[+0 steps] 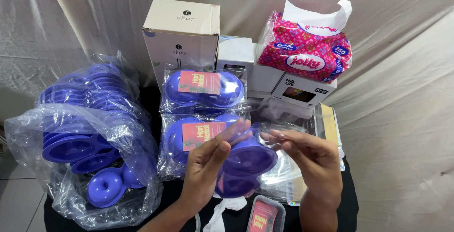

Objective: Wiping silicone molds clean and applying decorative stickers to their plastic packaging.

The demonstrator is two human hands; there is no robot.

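1. At centre of the view, just below the middle, both hands meet over a dark worktop (156, 199).
2. Left hand (208, 163): fingers (236, 129) closed around a stack of purple moulded plastic cups (248, 158), thumb across the front, fingertips up over the top edge.
3. Right hand (314, 158): fingers (279, 137) loosely curled and pinching the edge of a clear plastic sleeve (283, 166) that wraps the cups; the sleeve trails off toward 4 o'clock.
4. At 12 o'clock from the hands, two finished packs lie one behind the other: the near sealed clear pack of purple cups with a red card label (194, 140) and the far sealed clear pack with the same label (203, 90).
5. At 9 o'clock, a large crumpled clear bag of loose purple cups (85, 147), well apart from the hands.
6. At 6 o'clock, a red card label in a small clear tray (265, 218), just beside the right wrist.
7. At 12 to 1 o'clock, far back: a tall white cardboard box (182, 33), small white boxes (283, 83), and on them a pink tissue packet (307, 47) with a white sheet sticking out.
8. Pale draped cloth (402, 95) backs the whole set-up.
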